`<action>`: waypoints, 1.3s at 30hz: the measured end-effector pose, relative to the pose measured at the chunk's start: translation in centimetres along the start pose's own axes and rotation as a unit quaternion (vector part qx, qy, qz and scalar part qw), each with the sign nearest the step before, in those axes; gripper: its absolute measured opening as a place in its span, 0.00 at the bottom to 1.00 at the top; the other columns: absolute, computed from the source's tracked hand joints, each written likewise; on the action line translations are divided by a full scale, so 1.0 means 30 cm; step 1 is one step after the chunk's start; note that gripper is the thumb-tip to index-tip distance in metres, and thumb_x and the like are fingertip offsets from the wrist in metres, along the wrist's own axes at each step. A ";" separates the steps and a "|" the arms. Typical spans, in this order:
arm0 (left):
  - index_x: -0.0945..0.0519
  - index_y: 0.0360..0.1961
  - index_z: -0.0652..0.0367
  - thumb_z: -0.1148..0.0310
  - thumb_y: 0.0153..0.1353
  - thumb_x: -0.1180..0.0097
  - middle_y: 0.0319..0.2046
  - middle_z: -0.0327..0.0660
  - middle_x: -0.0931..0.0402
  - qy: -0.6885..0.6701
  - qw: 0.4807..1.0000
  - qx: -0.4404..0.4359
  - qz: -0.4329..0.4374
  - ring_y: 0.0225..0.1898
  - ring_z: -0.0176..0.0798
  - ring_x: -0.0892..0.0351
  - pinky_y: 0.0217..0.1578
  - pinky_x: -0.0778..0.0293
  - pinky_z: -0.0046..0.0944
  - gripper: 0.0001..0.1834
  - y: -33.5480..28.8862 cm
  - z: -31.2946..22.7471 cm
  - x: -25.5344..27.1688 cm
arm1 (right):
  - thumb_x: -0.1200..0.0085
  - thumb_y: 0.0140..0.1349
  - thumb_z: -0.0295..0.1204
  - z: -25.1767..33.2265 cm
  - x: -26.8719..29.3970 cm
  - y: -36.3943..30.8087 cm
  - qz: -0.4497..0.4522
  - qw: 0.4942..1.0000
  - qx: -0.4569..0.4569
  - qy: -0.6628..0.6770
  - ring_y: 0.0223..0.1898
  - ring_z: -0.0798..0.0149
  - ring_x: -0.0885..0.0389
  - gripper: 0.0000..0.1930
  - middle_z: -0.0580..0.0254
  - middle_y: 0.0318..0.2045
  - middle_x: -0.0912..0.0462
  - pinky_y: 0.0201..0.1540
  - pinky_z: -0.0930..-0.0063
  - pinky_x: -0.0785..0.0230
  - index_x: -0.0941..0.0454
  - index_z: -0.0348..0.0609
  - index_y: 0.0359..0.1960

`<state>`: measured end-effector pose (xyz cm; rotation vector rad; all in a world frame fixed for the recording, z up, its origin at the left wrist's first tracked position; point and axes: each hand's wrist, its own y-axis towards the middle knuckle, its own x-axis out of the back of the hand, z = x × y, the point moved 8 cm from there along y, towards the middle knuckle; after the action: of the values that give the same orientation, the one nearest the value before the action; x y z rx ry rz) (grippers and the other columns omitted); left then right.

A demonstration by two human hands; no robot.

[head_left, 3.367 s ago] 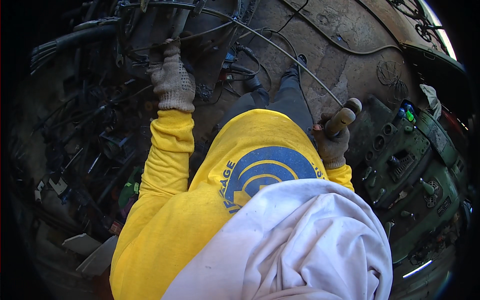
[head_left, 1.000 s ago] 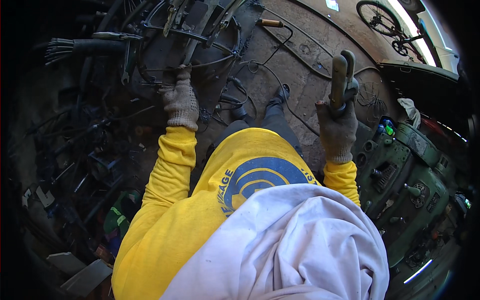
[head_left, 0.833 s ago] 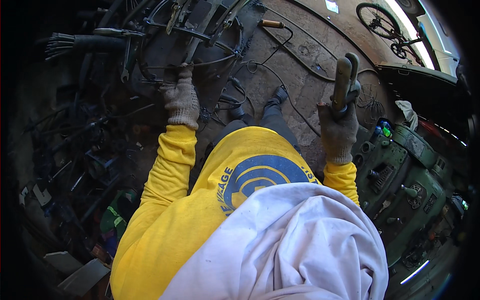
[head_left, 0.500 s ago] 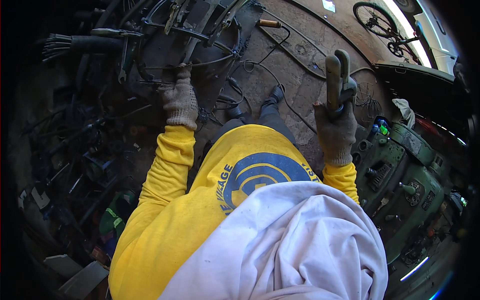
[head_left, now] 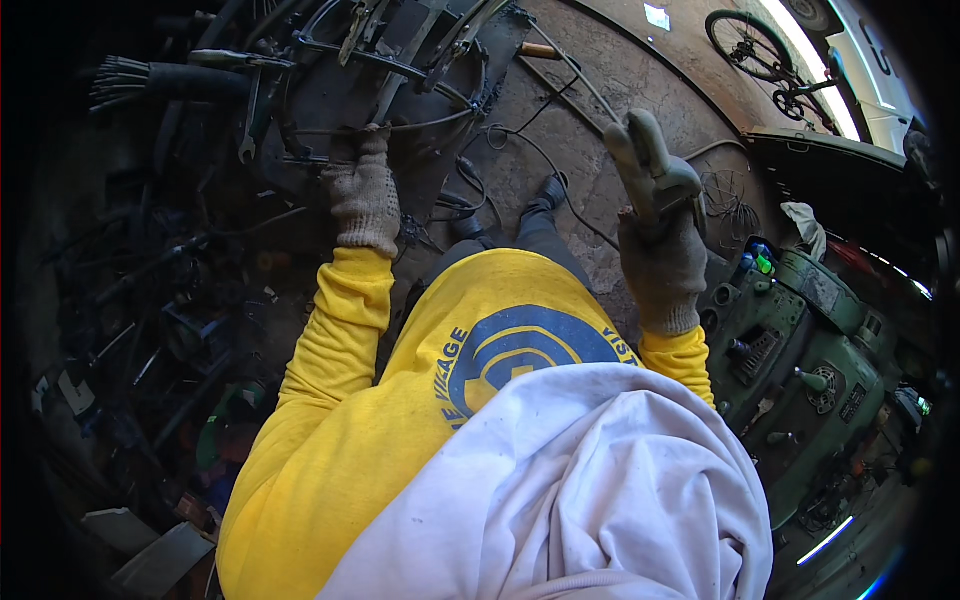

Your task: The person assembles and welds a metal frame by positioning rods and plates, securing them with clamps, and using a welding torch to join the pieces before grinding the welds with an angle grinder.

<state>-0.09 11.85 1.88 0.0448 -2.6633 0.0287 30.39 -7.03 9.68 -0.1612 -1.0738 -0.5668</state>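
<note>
Over the dark scrap heap | left hand (head_left: pixel 365 195) clenched on a thin wire (head_left: pixel 400 128) | right hand (head_left: pixel 660 255) grasps pliers (head_left: pixel 650 170), handles upright, well apart rightward | left nearer heap

My left hand (head_left: pixel 365 195) at 11 o'clock: fingertips buried in a tangle of dark metal rods and wire (head_left: pixel 400 70), can't tell what they grip. Right hand (head_left: pixel 662 262) at 1 o'clock wraps a grey handle (head_left: pixel 650 165); its lower end is hidden inside my glove, tool type unclear. White cloth (head_left: pixel 580 490) at 6 o'clock covers my lap, cut by the bottom edge. Clutter (head_left: pixel 130 330) at 9 o'clock too dark to identify. Green machine (head_left: pixel 820 340) at 3 o'clock fades into the rim.
</note>
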 end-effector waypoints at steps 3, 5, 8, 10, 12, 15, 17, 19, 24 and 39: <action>0.19 0.51 0.65 0.53 0.69 0.41 0.50 0.47 0.17 0.003 1.000 0.007 -0.001 0.49 0.50 0.19 0.53 0.27 0.46 0.24 0.005 0.006 -0.001 | 0.35 0.55 0.29 -0.001 -0.036 -0.009 0.044 0.997 0.036 -0.049 0.49 0.41 0.19 0.26 0.46 0.47 0.20 0.48 0.56 0.24 0.27 0.44 0.56; 0.19 0.50 0.65 0.54 0.69 0.40 0.50 0.48 0.17 0.032 0.999 0.004 -0.011 0.49 0.50 0.19 0.54 0.27 0.45 0.23 0.015 0.051 0.009 | 0.36 0.53 0.26 0.005 -0.046 -0.005 0.062 0.995 0.050 -0.053 0.52 0.42 0.20 0.27 0.46 0.51 0.22 0.51 0.58 0.24 0.26 0.44 0.58; 0.32 0.70 0.47 0.82 0.58 0.41 0.58 0.53 0.27 0.230 0.952 -0.189 0.068 0.55 0.58 0.25 0.61 0.32 0.48 0.37 0.016 0.073 -0.027 | 0.36 0.55 0.31 0.016 -0.029 0.021 0.007 0.997 0.077 -0.009 0.45 0.41 0.19 0.22 0.46 0.44 0.20 0.45 0.54 0.23 0.26 0.45 0.52; 0.30 0.68 0.49 0.80 0.60 0.41 0.58 0.51 0.26 0.244 0.948 -0.193 0.062 0.54 0.57 0.24 0.60 0.30 0.47 0.33 0.024 0.105 -0.040 | 0.36 0.57 0.36 0.008 -0.008 0.008 -0.046 0.995 0.083 0.022 0.38 0.40 0.17 0.19 0.46 0.38 0.17 0.39 0.50 0.22 0.26 0.45 0.48; 0.29 0.67 0.50 0.78 0.61 0.41 0.57 0.49 0.25 0.231 0.960 -0.149 0.060 0.55 0.56 0.24 0.58 0.29 0.47 0.31 0.051 0.192 -0.045 | 0.36 0.58 0.37 -0.010 -0.014 0.008 -0.018 0.999 0.031 0.001 0.37 0.40 0.16 0.19 0.46 0.36 0.16 0.38 0.50 0.22 0.26 0.45 0.48; 0.28 0.65 0.53 0.73 0.61 0.39 0.56 0.51 0.23 0.249 0.952 -0.171 0.052 0.55 0.55 0.22 0.59 0.27 0.46 0.29 0.079 0.228 -0.015 | 0.36 0.58 0.37 -0.014 -0.006 0.013 -0.030 0.999 0.025 0.016 0.34 0.41 0.16 0.18 0.47 0.32 0.16 0.35 0.52 0.21 0.25 0.45 0.46; 0.33 0.69 0.51 0.72 0.59 0.38 0.58 0.53 0.24 0.254 0.957 -0.119 0.078 0.57 0.59 0.23 0.61 0.28 0.48 0.35 0.068 0.146 -0.017 | 0.36 0.58 0.38 -0.028 -0.003 0.007 -0.028 0.999 0.015 0.004 0.32 0.44 0.15 0.15 0.50 0.31 0.16 0.34 0.55 0.21 0.22 0.45 0.41; 0.38 0.72 0.50 0.71 0.57 0.37 0.60 0.54 0.25 0.396 0.901 -0.149 0.094 0.57 0.62 0.23 0.61 0.28 0.49 0.40 0.042 0.051 -0.016 | 0.36 0.58 0.38 -0.053 -0.003 0.004 -0.044 0.999 0.024 0.011 0.31 0.45 0.15 0.14 0.51 0.30 0.16 0.34 0.56 0.20 0.22 0.45 0.40; 0.44 0.75 0.48 0.70 0.58 0.37 0.60 0.53 0.24 0.529 0.813 -0.230 0.087 0.56 0.63 0.23 0.58 0.26 0.51 0.45 0.026 0.018 -0.038 | 0.32 0.57 0.37 -0.060 -0.024 -0.025 -0.041 0.998 0.044 0.018 0.35 0.42 0.15 0.19 0.48 0.33 0.16 0.36 0.55 0.21 0.24 0.45 0.46; 0.35 0.69 0.51 0.45 0.70 0.48 0.53 0.55 0.23 0.458 0.882 -0.014 0.105 0.55 0.53 0.20 0.58 0.25 0.45 0.33 0.031 0.112 -0.005 | 0.32 0.58 0.29 -0.099 -0.015 0.006 -0.024 0.980 -0.056 0.192 0.35 0.66 0.16 0.36 0.57 0.39 0.16 0.39 0.70 0.22 0.35 0.43 0.68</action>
<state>-1.53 12.69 -1.19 -0.2160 -1.7029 0.0640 32.66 -7.89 7.88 -0.1177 -0.6728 -0.6716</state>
